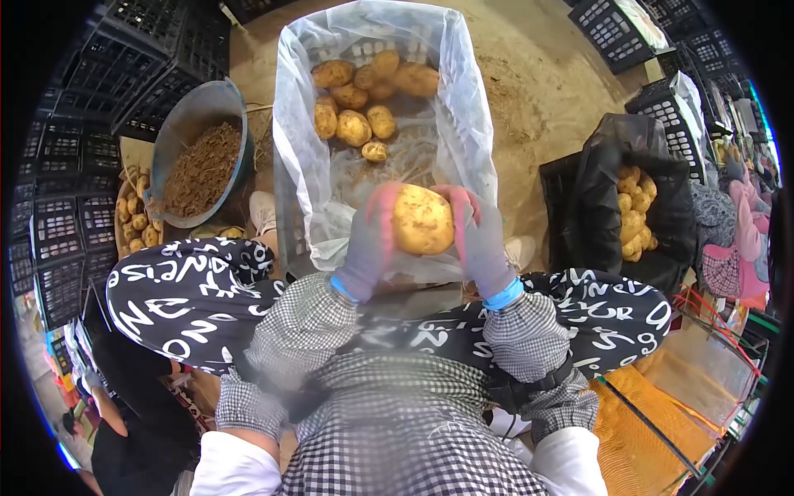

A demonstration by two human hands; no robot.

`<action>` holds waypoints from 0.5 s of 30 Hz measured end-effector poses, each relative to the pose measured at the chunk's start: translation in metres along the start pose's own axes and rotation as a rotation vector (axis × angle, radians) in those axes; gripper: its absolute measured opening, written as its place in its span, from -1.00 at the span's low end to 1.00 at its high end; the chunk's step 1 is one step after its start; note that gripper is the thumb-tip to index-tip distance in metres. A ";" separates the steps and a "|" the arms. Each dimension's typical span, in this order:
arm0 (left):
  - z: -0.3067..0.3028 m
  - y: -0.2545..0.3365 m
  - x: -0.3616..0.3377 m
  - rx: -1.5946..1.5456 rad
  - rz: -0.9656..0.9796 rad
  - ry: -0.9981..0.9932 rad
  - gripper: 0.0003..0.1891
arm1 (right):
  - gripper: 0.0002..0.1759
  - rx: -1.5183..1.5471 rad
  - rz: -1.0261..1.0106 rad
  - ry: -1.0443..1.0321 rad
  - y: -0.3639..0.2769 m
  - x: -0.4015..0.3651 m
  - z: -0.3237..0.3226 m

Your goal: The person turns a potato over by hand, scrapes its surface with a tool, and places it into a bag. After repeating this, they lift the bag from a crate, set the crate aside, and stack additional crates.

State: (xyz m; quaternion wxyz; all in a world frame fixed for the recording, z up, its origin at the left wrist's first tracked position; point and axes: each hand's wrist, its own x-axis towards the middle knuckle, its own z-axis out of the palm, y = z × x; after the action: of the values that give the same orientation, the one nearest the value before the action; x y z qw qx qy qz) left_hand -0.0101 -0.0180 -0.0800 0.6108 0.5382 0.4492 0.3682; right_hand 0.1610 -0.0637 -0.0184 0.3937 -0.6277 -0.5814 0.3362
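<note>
A large yellow potato (423, 220) with brown patches is held between my two gloved hands, above the near end of a lined crate. My left hand (370, 236), in a grey glove with pink fingers, presses on its left side. On the opposite side my right hand (478, 237) curls its fingers against it. The crate's clear plastic liner (299, 149) is folded over the rim. Several potatoes (353, 128) lie at the far end inside, a small one (375, 152) nearest me. The undersides of both hands are hidden.
At left, a tub (236, 149) of soil stands over more potatoes (131, 217). A black-lined crate (571, 207) with potatoes is at right. Stacked black crates (74, 174) line the left side. A person in black (136, 422) is at lower left; orange mesh sacks (645, 422) lie at lower right.
</note>
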 end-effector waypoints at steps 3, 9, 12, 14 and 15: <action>0.001 0.015 0.004 0.116 0.157 0.010 -0.54 | -0.37 0.247 0.182 -0.060 0.026 0.003 0.000; 0.001 0.041 0.012 0.043 0.162 -0.150 -0.27 | -0.22 0.353 0.188 -0.115 -0.012 0.005 -0.013; 0.012 0.073 0.003 -0.314 -0.172 -0.195 -0.19 | -0.11 -0.123 -0.081 0.006 -0.010 0.012 -0.017; 0.010 0.075 0.004 -0.275 -0.176 -0.223 -0.17 | -0.06 -0.147 -0.137 0.007 -0.012 0.013 -0.017; 0.008 0.076 0.006 -0.256 -0.173 -0.239 -0.15 | -0.08 -0.125 -0.129 -0.001 -0.014 0.014 -0.019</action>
State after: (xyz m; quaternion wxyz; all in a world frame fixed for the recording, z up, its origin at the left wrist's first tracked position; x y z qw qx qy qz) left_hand 0.0023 -0.0035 -0.0060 0.7525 0.4553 0.3678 0.3019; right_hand 0.1729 -0.0515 0.0030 0.3743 -0.6121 -0.6408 0.2733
